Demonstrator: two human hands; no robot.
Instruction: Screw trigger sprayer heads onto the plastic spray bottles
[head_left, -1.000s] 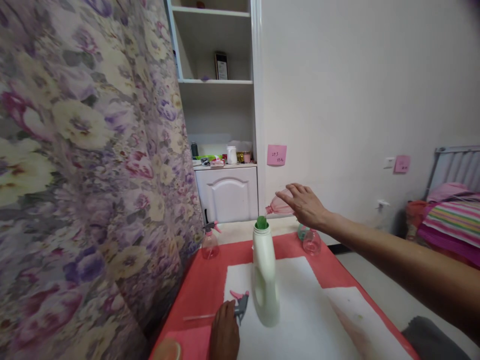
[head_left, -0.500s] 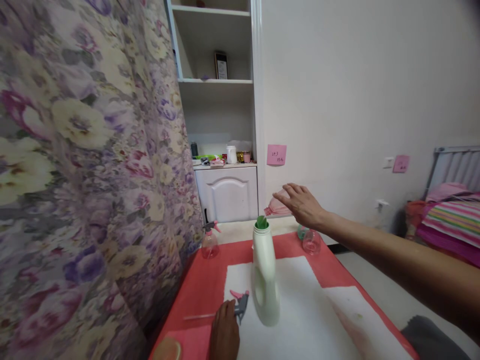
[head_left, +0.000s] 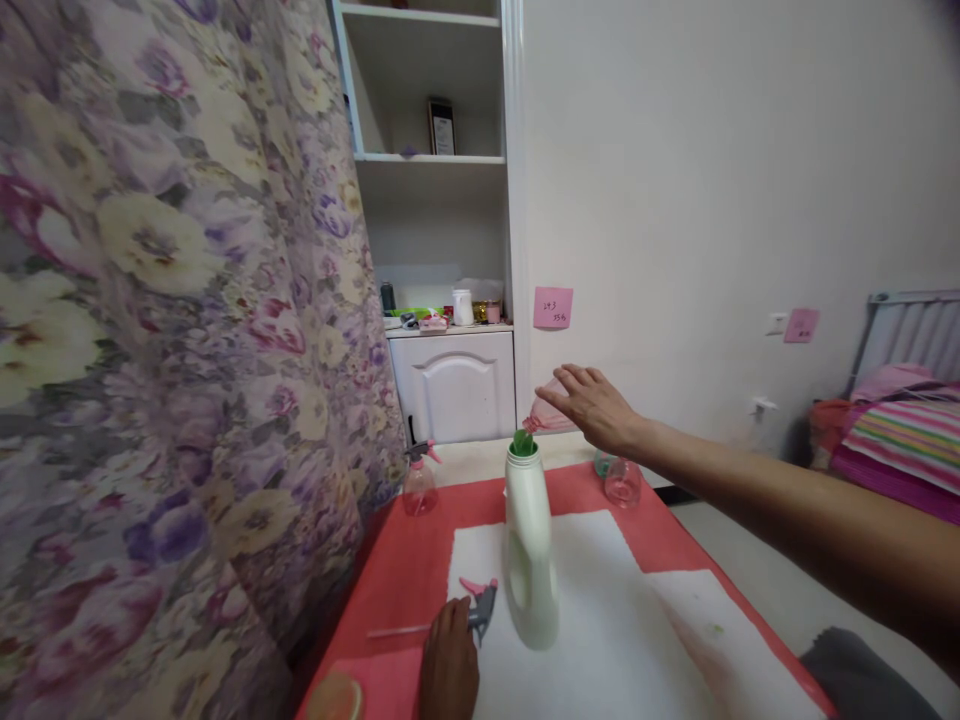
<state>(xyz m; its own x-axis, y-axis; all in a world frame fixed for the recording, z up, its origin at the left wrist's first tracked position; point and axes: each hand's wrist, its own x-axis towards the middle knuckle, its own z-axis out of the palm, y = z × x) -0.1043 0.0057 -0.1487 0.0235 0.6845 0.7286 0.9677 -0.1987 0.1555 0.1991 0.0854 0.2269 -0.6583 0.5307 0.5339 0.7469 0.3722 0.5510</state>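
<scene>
My right hand grips a clear pink bottle, tipped sideways so that its mouth points down to the left. That mouth is at a green funnel set in the neck of a pale green jug. The jug stands upright on white paper. Near the table's front, my left hand is closed around the collar of a grey and pink trigger sprayer head. The sprayer's thin tube sticks out to the left. Part of the sprayer is hidden by my fingers.
A spray bottle stands at the back left of the red table cover. A clear pink bottle stands at the right, with a green item behind it. A round, tan-topped item sits front left. A floral curtain hangs alongside.
The tipped bottle and my right hand have shifted slightly left, bringing the bottle's mouth closer over the funnel. My left hand and the jug stay in place.
</scene>
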